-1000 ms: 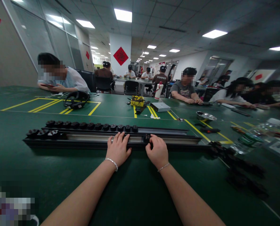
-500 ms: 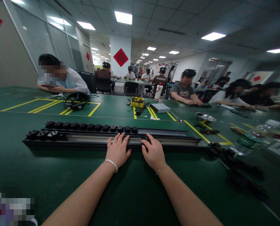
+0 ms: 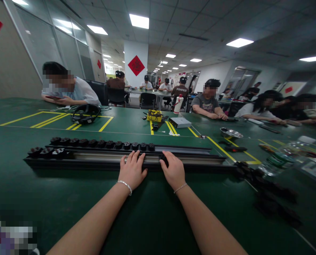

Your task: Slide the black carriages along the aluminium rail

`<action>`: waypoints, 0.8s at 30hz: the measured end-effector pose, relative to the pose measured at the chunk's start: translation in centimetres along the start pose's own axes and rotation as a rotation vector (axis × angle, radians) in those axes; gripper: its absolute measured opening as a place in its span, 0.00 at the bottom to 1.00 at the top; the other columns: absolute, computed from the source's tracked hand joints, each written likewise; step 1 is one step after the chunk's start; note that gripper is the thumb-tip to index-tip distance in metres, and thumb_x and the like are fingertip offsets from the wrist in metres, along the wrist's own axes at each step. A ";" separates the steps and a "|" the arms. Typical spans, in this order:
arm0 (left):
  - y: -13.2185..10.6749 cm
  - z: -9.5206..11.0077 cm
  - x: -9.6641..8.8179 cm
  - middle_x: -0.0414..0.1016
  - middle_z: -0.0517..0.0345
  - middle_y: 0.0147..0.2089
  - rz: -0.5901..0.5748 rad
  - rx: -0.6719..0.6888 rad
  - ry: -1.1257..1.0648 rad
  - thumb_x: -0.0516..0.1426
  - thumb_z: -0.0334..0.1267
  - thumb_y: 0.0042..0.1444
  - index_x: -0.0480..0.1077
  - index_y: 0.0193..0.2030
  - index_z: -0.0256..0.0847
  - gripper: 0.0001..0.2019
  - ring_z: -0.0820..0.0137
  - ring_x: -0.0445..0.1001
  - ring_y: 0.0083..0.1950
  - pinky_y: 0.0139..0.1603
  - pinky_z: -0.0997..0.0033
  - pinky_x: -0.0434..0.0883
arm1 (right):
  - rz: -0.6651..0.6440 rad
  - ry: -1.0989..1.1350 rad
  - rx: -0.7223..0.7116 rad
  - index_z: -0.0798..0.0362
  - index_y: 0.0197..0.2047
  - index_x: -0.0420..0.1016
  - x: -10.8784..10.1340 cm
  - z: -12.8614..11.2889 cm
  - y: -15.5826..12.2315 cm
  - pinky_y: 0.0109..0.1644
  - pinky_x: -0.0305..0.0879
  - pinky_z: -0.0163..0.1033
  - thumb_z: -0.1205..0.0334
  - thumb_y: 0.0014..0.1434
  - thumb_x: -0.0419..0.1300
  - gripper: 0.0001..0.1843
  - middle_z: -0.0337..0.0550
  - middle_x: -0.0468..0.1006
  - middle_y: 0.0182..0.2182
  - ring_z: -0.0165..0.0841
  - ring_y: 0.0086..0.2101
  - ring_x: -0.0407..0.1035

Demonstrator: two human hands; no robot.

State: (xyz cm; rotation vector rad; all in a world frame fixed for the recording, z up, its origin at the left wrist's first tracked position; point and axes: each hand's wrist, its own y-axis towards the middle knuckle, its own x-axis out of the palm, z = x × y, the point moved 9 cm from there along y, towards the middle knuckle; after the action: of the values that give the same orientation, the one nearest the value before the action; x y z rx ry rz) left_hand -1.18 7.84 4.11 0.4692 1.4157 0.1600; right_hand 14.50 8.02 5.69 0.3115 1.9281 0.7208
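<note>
A near black rail (image 3: 94, 164) with a silvery channel lies across the table, and three black socket modules (image 3: 46, 151) sit at its left end. Behind it runs a second black rail (image 3: 184, 150), carrying several more black socket modules (image 3: 109, 144) in a row. My left hand (image 3: 132, 170) rests on the near rail with fingers stretched and thumb apart, holding nothing. To its right, my right hand (image 3: 174, 170) is closed round a small black socket module (image 3: 164, 160) at the near rail's channel. My fingers hide most of that module.
Loose black pieces (image 3: 269, 193) and a plastic bottle (image 3: 278, 157) lie to the right. A metal bowl (image 3: 231, 133), a white box (image 3: 179, 122), a yellow object with black cables (image 3: 154, 115) and a black headset (image 3: 86, 114) are farther back. People sit around the green table (image 3: 75, 205).
My right hand has shifted very slightly, its fingers covering more of the small black module. The left hand and both rails stay almost as they were.
</note>
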 end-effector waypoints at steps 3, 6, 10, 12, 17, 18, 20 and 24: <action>0.0 0.0 -0.1 0.57 0.50 0.63 0.009 0.006 0.001 0.51 0.46 0.51 0.58 0.58 0.45 0.27 0.58 0.50 0.64 0.60 0.51 0.46 | 0.001 0.021 0.027 0.50 0.50 0.68 0.0 0.3 0.2 0.52 0.58 0.42 0.57 0.57 0.50 0.18 0.43 0.72 0.47 0.35 0.47 0.65; 0.0 0.0 -0.1 0.56 0.51 0.63 0.015 0.010 0.003 0.51 0.46 0.51 0.58 0.59 0.45 0.27 0.58 0.50 0.64 0.60 0.51 0.46 | 0.013 -0.004 0.058 0.49 0.48 0.70 -0.1 0.5 0.2 0.53 0.57 0.43 0.58 0.57 0.51 0.17 0.43 0.72 0.48 0.36 0.49 0.63; 0.0 0.0 -0.1 0.57 0.51 0.62 0.023 0.011 0.006 0.51 0.45 0.51 0.58 0.59 0.44 0.27 0.59 0.51 0.63 0.60 0.51 0.46 | 0.016 -0.022 0.076 0.48 0.49 0.69 -0.1 0.5 0.1 0.54 0.54 0.45 0.59 0.57 0.50 0.17 0.42 0.74 0.46 0.37 0.50 0.62; 0.0 0.1 -0.1 0.57 0.51 0.62 0.019 0.011 0.007 0.50 0.45 0.51 0.57 0.59 0.44 0.27 0.59 0.51 0.63 0.60 0.51 0.47 | 0.019 -0.018 0.074 0.49 0.49 0.69 -0.1 0.5 0.0 0.54 0.54 0.45 0.59 0.57 0.50 0.17 0.42 0.75 0.45 0.37 0.49 0.63; 0.0 0.0 0.0 0.56 0.50 0.63 -0.003 -0.002 0.007 0.51 0.45 0.51 0.58 0.59 0.45 0.27 0.59 0.50 0.64 0.61 0.51 0.46 | 0.034 -0.030 0.102 0.52 0.51 0.67 -0.1 0.8 0.0 0.53 0.55 0.45 0.57 0.56 0.51 0.20 0.47 0.74 0.45 0.37 0.49 0.65; 0.0 0.1 -0.1 0.57 0.51 0.63 0.001 -0.003 0.007 0.51 0.45 0.51 0.58 0.59 0.45 0.27 0.59 0.50 0.64 0.61 0.51 0.46 | 0.030 -0.037 0.109 0.53 0.50 0.68 0.0 0.9 0.0 0.53 0.55 0.45 0.57 0.56 0.51 0.20 0.47 0.74 0.45 0.37 0.49 0.65; 0.0 0.1 -0.1 0.57 0.51 0.63 0.005 -0.004 0.004 0.51 0.45 0.51 0.58 0.59 0.45 0.27 0.59 0.50 0.64 0.61 0.51 0.46 | 0.022 -0.048 0.117 0.53 0.48 0.70 0.1 1.1 0.1 0.53 0.55 0.45 0.56 0.56 0.51 0.18 0.47 0.75 0.44 0.38 0.48 0.65; 0.0 0.0 0.0 0.56 0.51 0.63 -0.005 -0.002 0.001 0.50 0.46 0.51 0.57 0.59 0.45 0.27 0.59 0.50 0.64 0.61 0.51 0.46 | 0.035 -0.046 0.107 0.52 0.47 0.70 0.0 0.9 0.2 0.52 0.56 0.44 0.57 0.55 0.51 0.17 0.46 0.75 0.43 0.37 0.47 0.66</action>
State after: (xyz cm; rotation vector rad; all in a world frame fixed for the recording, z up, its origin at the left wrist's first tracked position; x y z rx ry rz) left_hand -1.20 7.85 4.06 0.4637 1.4179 0.1573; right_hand 15.32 8.45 5.54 0.4255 1.9246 0.6294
